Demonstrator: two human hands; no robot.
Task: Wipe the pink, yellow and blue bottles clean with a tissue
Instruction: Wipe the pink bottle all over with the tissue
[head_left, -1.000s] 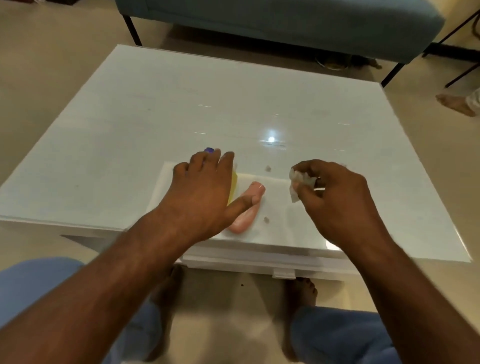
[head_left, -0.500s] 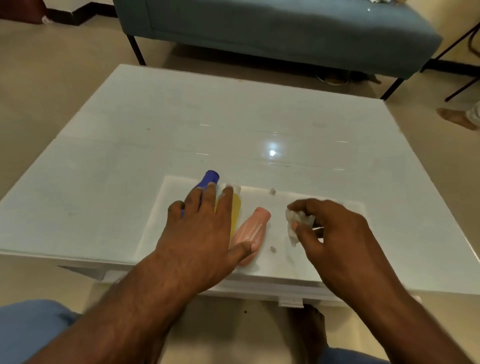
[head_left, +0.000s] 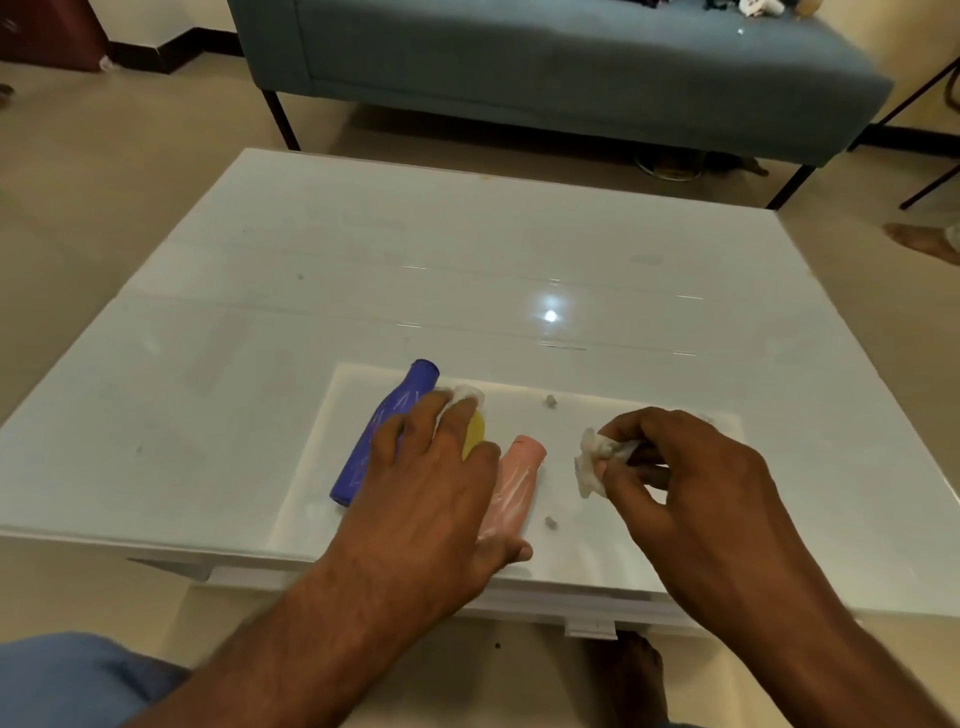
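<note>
Three bottles lie side by side on a white tray (head_left: 649, 421) at the table's near edge: blue (head_left: 384, 431) on the left, yellow (head_left: 474, 436) in the middle, pink (head_left: 514, 483) on the right. My left hand (head_left: 431, 499) lies flat over them, fingers on the blue and yellow bottles and thumb beside the pink one's base. It hides most of the yellow bottle. Something white (head_left: 465, 396) shows at my fingertips; I cannot tell whether it is a cap or tissue. My right hand (head_left: 696, 499) pinches a crumpled white tissue (head_left: 592, 462) just right of the pink bottle.
The bottles lie on a glossy white table (head_left: 415, 260). Two small grey crumbs (head_left: 550, 400) (head_left: 551, 522) sit on the tray. A blue-grey sofa (head_left: 519, 67) stands beyond the table. Another person's foot (head_left: 919, 241) is on the floor at the right.
The camera has tilted up, so the table sits lower in view. My left hand has slid back, uncovering more of the blue and pink bottles. My right hand still pinches the tissue.
</note>
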